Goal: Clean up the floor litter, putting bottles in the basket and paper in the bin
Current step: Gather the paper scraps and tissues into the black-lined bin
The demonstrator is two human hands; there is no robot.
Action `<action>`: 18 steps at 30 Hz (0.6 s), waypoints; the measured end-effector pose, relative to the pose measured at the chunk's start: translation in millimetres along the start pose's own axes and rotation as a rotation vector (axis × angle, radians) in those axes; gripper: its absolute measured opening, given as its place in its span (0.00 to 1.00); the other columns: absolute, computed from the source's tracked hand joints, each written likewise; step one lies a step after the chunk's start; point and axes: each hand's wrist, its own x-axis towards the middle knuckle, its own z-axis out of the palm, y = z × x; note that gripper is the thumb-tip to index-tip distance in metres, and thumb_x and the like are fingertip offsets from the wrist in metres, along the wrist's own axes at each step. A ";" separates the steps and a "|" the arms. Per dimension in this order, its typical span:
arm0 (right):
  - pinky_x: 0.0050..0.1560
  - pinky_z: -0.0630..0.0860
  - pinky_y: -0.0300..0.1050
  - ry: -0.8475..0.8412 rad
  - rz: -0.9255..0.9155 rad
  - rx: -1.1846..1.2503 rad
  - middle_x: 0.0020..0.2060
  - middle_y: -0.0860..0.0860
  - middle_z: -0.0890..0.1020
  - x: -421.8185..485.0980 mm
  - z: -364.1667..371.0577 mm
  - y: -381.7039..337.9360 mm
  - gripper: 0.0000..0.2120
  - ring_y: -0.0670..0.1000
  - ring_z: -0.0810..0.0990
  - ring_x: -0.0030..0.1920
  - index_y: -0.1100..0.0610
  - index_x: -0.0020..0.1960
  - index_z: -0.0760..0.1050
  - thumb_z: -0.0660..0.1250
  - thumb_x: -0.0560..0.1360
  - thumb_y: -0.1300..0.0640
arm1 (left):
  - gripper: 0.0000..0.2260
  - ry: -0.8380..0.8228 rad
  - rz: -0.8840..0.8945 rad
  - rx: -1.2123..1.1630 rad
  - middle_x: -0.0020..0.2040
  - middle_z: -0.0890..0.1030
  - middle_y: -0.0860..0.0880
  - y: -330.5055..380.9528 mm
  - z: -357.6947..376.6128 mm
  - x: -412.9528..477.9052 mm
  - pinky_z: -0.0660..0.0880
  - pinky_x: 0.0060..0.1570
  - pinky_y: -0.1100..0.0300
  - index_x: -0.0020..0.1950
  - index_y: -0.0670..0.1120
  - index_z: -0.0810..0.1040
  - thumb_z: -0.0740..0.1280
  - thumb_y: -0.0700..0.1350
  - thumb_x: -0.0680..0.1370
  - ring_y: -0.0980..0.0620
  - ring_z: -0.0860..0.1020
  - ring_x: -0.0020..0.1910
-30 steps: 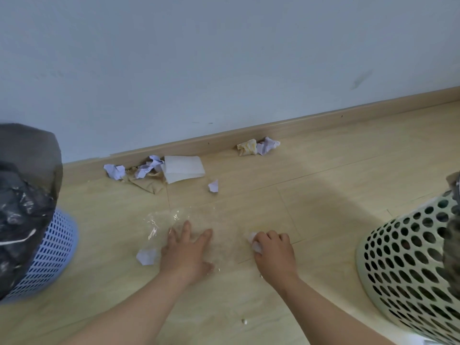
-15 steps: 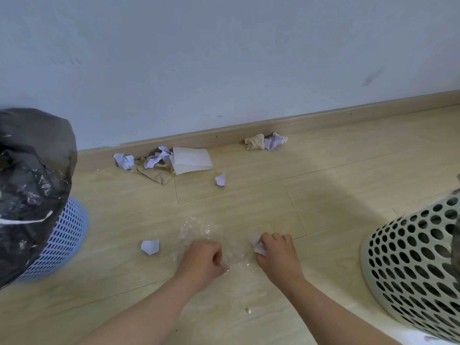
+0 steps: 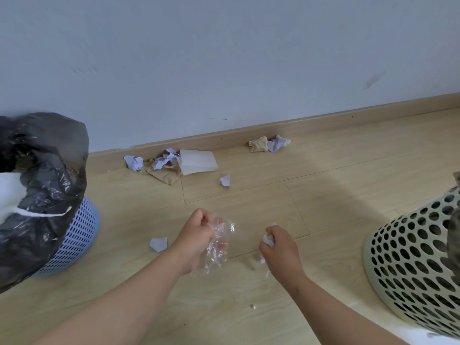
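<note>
My left hand (image 3: 196,235) grips a crumpled clear plastic film (image 3: 219,242) and holds it off the floor at centre. To its right, my right hand (image 3: 280,247) is curled round a small white paper wad (image 3: 268,239). The blue bin (image 3: 77,235) lined with a black bag (image 3: 42,175) stands at the left. A pale green perforated basket (image 3: 408,265) stands at the right edge. Loose paper lies on the floor: a scrap (image 3: 158,244) left of my left hand and a small piece (image 3: 225,180) farther back.
Along the skirting board lie crumpled white and brown papers (image 3: 161,168), a folded white sheet (image 3: 198,161), and a yellowish wad beside a white wad (image 3: 268,144). A tiny crumb (image 3: 253,306) sits on the wooden floor between my forearms. The wall closes off the far side.
My left hand went from lying flat on the plastic film to gathering it into a fist and lifting it. My right hand, holding the paper wad, rose off the floor.
</note>
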 end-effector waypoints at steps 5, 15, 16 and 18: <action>0.27 0.66 0.31 -0.015 0.096 0.189 0.39 0.52 0.76 -4.9 -6.6 -15.0 0.07 0.44 0.73 0.32 0.58 0.40 0.65 0.58 0.72 0.68 | 0.15 0.200 0.088 0.081 0.37 0.78 0.46 20.0 -23.5 1.3 0.70 0.25 0.60 0.38 0.46 0.65 0.57 0.26 0.74 0.46 0.75 0.32; 0.24 0.66 0.36 -0.086 0.093 0.207 0.37 0.47 0.73 4.5 16.7 -49.0 0.03 0.47 0.68 0.31 0.56 0.47 0.72 0.61 0.75 0.62 | 0.07 0.381 0.209 0.461 0.31 0.70 0.48 35.7 -87.1 -4.7 0.62 0.27 0.61 0.43 0.47 0.68 0.53 0.39 0.76 0.49 0.66 0.31; 0.22 0.66 0.34 -0.115 0.086 0.204 0.36 0.46 0.73 4.9 19.7 -53.6 0.02 0.47 0.68 0.30 0.55 0.46 0.73 0.62 0.76 0.61 | 0.06 0.388 0.200 0.505 0.33 0.70 0.48 34.6 -95.7 -5.8 0.63 0.30 0.59 0.43 0.48 0.68 0.54 0.42 0.77 0.49 0.67 0.32; 0.20 0.64 0.33 -0.179 0.077 0.194 0.33 0.47 0.73 4.9 26.6 -62.4 0.03 0.48 0.70 0.31 0.56 0.45 0.76 0.63 0.76 0.58 | 0.05 0.435 0.214 0.592 0.36 0.72 0.48 31.8 -112.2 -7.9 0.65 0.33 0.58 0.46 0.48 0.69 0.56 0.48 0.78 0.48 0.69 0.34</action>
